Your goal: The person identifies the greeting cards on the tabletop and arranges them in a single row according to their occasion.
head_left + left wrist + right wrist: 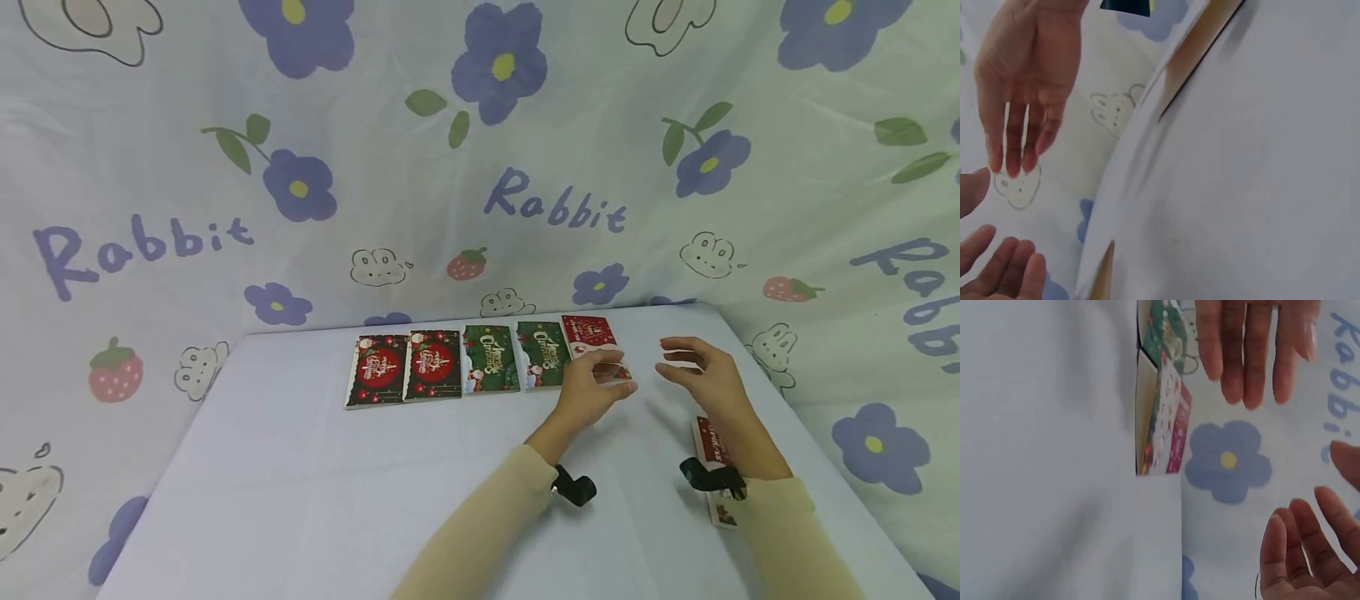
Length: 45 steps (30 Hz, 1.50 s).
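Note:
A red Christmas booklet (588,332) ends the row at its right, partly hidden behind my left hand (588,392). That hand hovers at its near side, fingers loosely bent, holding nothing. My right hand (705,375) is raised to the right with a gap between thumb and fingers, also holding nothing. Below the right wrist lies another red booklet (708,442), partly covered by the forearm. In the right wrist view, both hands are apart from the row's red booklet (1175,434), whose thick pale edge shows. The palms face each other across a gap.
Left of the red booklet stand two green booklets (490,358) and two black ones with red circles, such as the leftmost booklet (378,371). A white cloth covers the table (315,483). Behind it hangs a printed curtain (420,192). Each wrist wears a black camera (576,485).

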Each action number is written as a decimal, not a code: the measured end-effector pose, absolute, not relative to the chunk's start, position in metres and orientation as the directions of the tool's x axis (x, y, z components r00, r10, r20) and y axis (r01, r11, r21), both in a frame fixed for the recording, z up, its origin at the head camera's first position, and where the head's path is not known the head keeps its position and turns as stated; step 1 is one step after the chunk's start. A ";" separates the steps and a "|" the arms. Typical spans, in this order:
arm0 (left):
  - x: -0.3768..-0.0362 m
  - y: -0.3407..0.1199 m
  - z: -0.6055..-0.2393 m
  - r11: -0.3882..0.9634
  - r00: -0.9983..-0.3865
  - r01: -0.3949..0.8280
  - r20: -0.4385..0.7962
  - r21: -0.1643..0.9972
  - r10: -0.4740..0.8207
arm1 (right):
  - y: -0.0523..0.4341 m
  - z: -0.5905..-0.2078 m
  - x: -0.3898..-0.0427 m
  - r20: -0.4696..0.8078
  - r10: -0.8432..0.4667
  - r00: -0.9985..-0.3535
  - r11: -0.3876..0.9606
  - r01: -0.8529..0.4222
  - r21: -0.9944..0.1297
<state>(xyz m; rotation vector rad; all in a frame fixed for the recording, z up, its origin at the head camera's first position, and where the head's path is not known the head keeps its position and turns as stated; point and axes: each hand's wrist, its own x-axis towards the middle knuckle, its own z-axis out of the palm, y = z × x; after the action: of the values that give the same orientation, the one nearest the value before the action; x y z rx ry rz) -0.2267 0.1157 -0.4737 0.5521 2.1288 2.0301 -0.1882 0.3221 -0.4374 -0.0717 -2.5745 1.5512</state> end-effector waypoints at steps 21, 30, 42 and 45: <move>-0.177 0.163 -0.488 0.187 -0.863 0.131 0.019 0.974 0.506 | 0.392 -0.472 -0.126 0.082 0.261 -0.962 0.450 0.046 -0.892; -0.165 0.180 -0.495 0.338 -0.802 0.242 -0.009 0.910 0.597 | 0.411 -0.483 -0.116 -0.135 0.392 -0.910 0.394 0.298 -0.870; -0.155 0.192 -0.498 0.490 -0.774 0.328 -0.068 0.808 0.630 | 0.428 -0.487 -0.113 -0.255 0.490 -0.834 0.341 0.453 -0.824; -0.157 0.192 -0.497 0.495 -0.771 0.342 -0.063 0.799 0.634 | 0.429 -0.488 -0.116 -0.271 0.502 -0.821 0.335 0.474 -0.815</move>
<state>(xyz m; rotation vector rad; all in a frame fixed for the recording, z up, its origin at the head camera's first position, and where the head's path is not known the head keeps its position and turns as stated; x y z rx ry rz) -0.1568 0.1915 -0.4971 0.8159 2.3941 1.1650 -0.1156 0.4295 -0.4877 -0.9299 -2.5423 1.5358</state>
